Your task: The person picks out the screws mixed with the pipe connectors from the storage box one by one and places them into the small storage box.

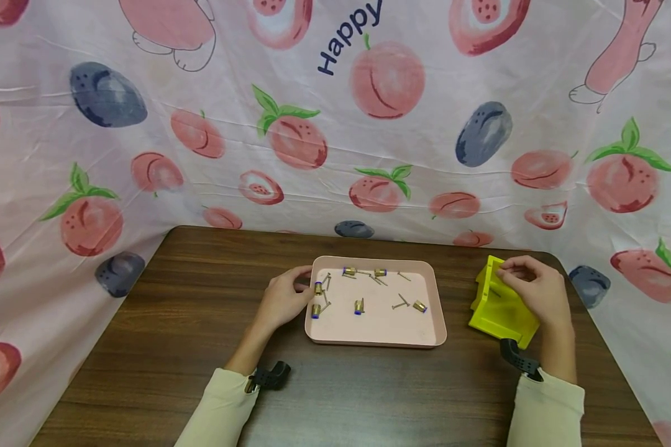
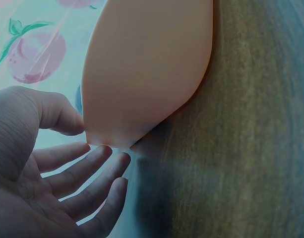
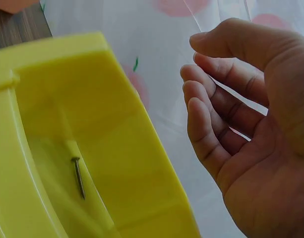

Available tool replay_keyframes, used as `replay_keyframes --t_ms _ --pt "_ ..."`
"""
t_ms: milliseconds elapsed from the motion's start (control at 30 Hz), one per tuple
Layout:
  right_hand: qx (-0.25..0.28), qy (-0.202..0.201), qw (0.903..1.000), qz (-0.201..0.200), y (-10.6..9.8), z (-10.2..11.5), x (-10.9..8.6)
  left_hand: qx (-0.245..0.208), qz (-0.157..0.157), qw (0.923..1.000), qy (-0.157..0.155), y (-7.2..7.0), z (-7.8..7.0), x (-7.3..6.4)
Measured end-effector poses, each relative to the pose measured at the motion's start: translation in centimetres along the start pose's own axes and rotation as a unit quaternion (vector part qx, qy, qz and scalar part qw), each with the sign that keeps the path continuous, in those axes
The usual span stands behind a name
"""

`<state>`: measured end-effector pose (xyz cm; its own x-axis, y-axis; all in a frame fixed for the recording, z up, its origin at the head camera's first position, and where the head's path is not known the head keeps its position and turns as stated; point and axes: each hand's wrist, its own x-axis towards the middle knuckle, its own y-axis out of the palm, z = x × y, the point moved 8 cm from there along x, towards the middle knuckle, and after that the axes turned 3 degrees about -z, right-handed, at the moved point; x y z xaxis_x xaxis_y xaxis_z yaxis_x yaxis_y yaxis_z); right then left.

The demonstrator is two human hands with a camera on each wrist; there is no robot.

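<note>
My left hand is at the left side of a pink tray, its thumb at the rim and its fingertips against the outer wall, pinching the edge. Several brass fittings with blue ends and several thin nails lie scattered in the tray. Over the far right part of a yellow bin hovers my right hand, fingers loosely bent, with nothing seen between them. In the right wrist view, one nail lies inside the bin, and the hand is beside its wall.
The brown wooden table carries the tray in the middle and the bin to its right. A white cloth printed with peaches hangs behind and along both sides. Each wrist wears a black camera band.
</note>
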<state>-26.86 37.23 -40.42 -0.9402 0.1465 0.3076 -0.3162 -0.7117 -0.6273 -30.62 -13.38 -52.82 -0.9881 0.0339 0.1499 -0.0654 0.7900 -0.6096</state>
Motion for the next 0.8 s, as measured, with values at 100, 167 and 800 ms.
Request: replay_keyframes --t_ms 100,167,800 --pt "0.004 -0.011 0.9999 0.007 0.5 0.7 0.1 -0.007 0.002 1.0000 0.001 -0.9 -1.9 -0.7" --pt "0.007 -0.017 0.9998 0.011 0.9 1.1 0.1 -0.012 0.002 0.9999 0.006 -1.3 -2.8 -1.0" --pt "0.027 -0.059 0.9954 0.071 5.3 4.8 0.3 -0.011 0.008 0.9999 -0.006 -1.1 -2.3 -0.9"
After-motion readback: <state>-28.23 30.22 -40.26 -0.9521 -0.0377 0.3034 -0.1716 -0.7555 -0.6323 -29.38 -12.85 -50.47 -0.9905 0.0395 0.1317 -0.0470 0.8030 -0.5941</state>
